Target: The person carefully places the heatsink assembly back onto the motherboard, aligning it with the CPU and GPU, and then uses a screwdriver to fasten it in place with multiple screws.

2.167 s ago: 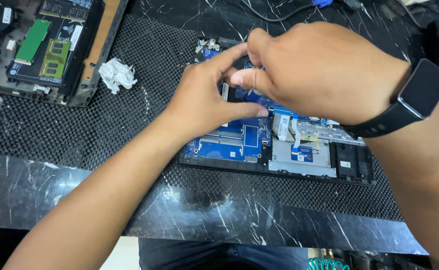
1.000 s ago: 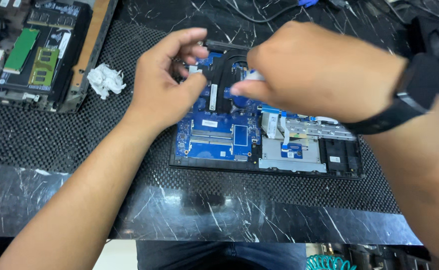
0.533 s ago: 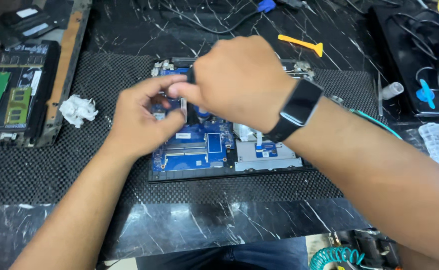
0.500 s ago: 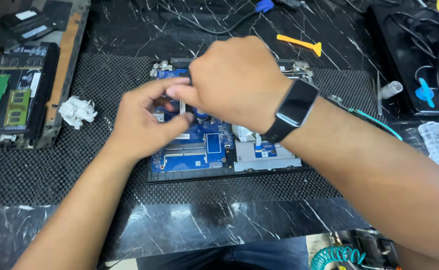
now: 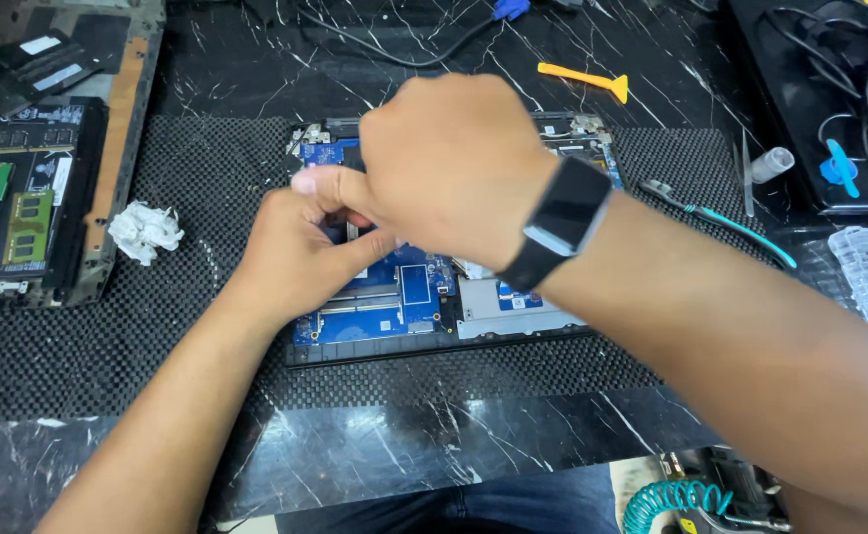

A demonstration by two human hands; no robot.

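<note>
Both hands are meeting over the opened laptop (image 5: 424,316), lying mid-mat (image 5: 157,326) on the surface. Left hand (image 5: 301,252) is pinching something hidden; right hand (image 5: 454,163) is curling above it, grip unclear. Tissue (image 5: 144,230) is lying well left, pry tool (image 5: 582,79) beyond the mat's far edge.

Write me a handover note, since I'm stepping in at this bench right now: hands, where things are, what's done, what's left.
Left hand: on the blue circuit board of the opened laptop, fingers pinched at a spot near its middle.
Right hand: directly over the same spot, hiding it; what either hand grips cannot be told.
Things: the laptop lies on the black mesh mat. Orange pry tool behind it, tweezers to the right, crumpled tissue to the left.
Done: bottom cover off, board exposed.
Left: whatever sits under the hands; cover not refitted.
</note>
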